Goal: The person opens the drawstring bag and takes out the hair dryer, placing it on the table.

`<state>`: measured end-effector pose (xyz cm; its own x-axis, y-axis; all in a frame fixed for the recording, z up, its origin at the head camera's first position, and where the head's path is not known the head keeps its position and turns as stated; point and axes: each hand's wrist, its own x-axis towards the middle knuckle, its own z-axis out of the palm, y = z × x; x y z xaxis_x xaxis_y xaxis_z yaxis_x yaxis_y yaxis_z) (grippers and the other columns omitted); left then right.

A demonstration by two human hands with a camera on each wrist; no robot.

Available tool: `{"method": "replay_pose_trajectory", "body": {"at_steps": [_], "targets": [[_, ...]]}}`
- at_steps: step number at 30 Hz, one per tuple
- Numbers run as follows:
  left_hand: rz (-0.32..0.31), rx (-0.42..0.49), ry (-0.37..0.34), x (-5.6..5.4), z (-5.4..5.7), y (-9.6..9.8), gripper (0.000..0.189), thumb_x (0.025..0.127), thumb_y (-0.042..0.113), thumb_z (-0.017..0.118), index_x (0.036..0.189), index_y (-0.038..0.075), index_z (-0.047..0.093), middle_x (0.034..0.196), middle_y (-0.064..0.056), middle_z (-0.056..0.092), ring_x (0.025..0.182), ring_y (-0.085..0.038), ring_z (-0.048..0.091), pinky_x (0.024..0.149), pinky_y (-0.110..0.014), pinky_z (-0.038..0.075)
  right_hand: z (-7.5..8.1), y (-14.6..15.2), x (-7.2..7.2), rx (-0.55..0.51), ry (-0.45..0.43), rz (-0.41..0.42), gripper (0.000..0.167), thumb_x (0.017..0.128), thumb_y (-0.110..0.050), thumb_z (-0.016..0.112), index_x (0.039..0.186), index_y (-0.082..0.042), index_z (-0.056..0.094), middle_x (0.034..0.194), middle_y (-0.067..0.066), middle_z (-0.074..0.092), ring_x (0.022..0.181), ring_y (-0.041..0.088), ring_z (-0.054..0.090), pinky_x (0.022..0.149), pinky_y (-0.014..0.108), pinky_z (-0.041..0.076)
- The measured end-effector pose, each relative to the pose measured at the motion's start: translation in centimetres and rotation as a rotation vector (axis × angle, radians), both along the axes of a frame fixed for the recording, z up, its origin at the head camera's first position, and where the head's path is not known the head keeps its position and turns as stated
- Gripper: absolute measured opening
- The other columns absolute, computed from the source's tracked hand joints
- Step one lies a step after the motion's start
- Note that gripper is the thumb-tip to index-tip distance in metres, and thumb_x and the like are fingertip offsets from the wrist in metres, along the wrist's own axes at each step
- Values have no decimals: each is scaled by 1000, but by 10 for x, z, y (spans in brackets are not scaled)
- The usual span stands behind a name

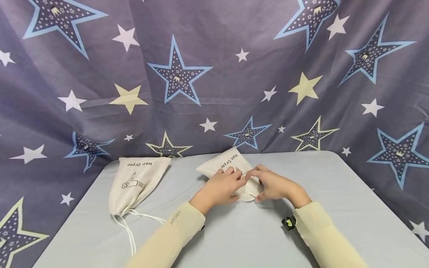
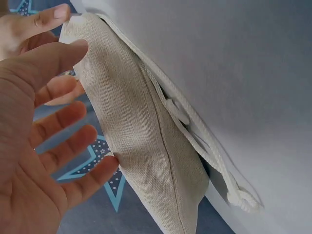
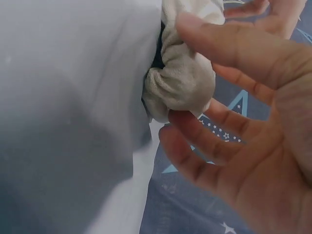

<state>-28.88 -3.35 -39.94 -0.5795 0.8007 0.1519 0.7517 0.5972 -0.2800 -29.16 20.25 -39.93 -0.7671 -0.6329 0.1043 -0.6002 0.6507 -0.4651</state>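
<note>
A cream drawstring bag (image 1: pixel 214 163), printed "Hair Dryer" with a line drawing, lies on the table towards its far edge. My left hand (image 1: pixel 222 188) is over its near left part, fingers loosely bent; in the left wrist view, the little finger touches the cloth. From the right, my right hand (image 1: pixel 273 186) arches over the bag's bunched near end (image 3: pixel 187 83), thumb and fingers spread apart and touching the fabric. Along one side of the bag runs a white cord (image 2: pixel 222 168) ending in a knot. The hands cover part of the printed drawing.
A second cream "Hair Dryer" drawstring bag (image 1: pixel 147 173) lies at the table's left, its white cords (image 1: pixel 129 230) trailing towards the near side. Behind the pale grey-blue table (image 1: pixel 248 238) hangs a dark curtain (image 1: pixel 221 89) with stars.
</note>
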Motion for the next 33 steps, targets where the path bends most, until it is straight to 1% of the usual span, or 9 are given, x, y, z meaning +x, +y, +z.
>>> {"method": "replay_pose_trajectory", "body": {"at_steps": [5,9,14,17,18,22,25,29,33], "targets": [[43,-11,23,6,-4,1,57,86,45,78,136,26,59,125,3,59,110,-21,53,82,-43,49,-1,-6,3,38,8,-18,75,61,-5,91,126,-18,57,129,11,46,90,15,54,79,33,50],[62,17,0,8,-7,0,57,85,42,80,135,26,60,121,2,59,106,-22,53,80,-42,49,-3,-7,4,60,21,-6,78,59,0,89,127,-20,54,130,8,41,88,14,53,77,32,50],[77,44,-26,10,-8,1,54,85,41,80,133,25,60,121,2,59,106,-21,52,80,-42,48,-2,-5,5,30,48,0,68,61,2,82,121,-20,57,128,6,43,85,13,50,75,31,48],[83,57,-19,12,-4,1,51,85,43,80,129,24,61,120,2,58,106,-21,52,80,-43,48,1,-3,5,-11,76,8,59,64,-2,79,117,-18,59,129,6,45,82,12,51,74,31,49],[82,64,-9,13,-2,1,51,85,44,80,129,24,61,119,2,58,106,-21,52,80,-43,49,2,-3,5,-25,87,11,57,65,-3,79,117,-18,60,129,5,45,82,12,51,74,31,49],[67,100,31,16,7,2,53,87,47,77,131,23,59,121,2,58,107,-21,53,78,-43,51,7,-2,4,-83,134,19,49,70,-8,80,114,-20,62,128,2,49,95,13,55,82,35,51],[42,130,72,18,13,3,51,90,47,74,131,21,58,122,1,57,107,-21,54,75,-41,52,10,-2,2,-123,163,26,46,75,-11,81,116,-20,62,127,-1,52,102,14,54,83,38,53],[23,190,155,17,15,1,47,89,42,76,128,19,60,118,1,59,104,-21,56,70,-37,52,13,-5,0,-177,208,55,41,81,-14,80,117,-19,62,123,-2,54,95,14,55,76,39,55],[-1,258,241,14,15,-3,45,87,38,79,125,19,63,114,1,62,99,-21,58,66,-35,52,13,-8,-1,-240,291,71,37,83,-12,80,116,-17,63,121,-1,57,98,15,57,81,41,54]]}}
